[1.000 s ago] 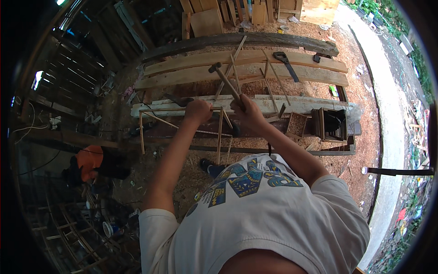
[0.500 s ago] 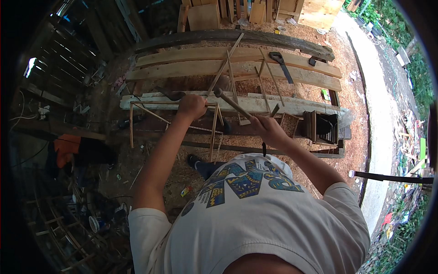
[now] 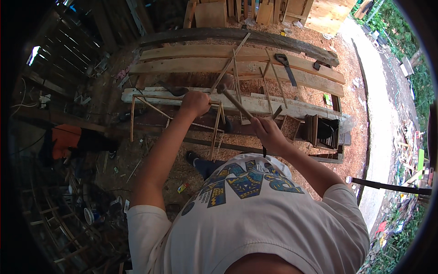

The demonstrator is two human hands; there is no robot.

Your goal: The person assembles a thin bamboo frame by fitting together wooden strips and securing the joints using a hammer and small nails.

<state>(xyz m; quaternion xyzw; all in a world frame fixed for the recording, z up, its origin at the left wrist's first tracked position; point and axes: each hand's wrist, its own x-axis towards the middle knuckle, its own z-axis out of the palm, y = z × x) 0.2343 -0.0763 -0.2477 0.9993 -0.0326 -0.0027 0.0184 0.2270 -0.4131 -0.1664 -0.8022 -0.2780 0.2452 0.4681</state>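
My left hand (image 3: 196, 104) is closed on the top rail of a frame of thin wooden strips (image 3: 132, 119), close to its right-hand corner. The frame stands on its strip legs at the near side of a low bench, with a diagonal brace at its left end. In my right hand (image 3: 269, 135) is a hammer (image 3: 238, 105), gripped by the handle. Its head points up and left, just right of my left fist. Whether it touches the wood I cannot tell. Anything pinched in the left fingers is hidden.
Beyond the hands, a second strip frame (image 3: 237, 75) leans over long planks (image 3: 182, 66). A handsaw (image 3: 288, 71) lies on them. To the right stands a dark slatted wooden box (image 3: 311, 129). Wood shavings (image 3: 353, 105) cover the floor. An orange and black cloth (image 3: 66, 139) lies left.
The whole view has tilted slightly. Both hands keep their grips, and the hammer stays raised beside my left fist with little visible movement.
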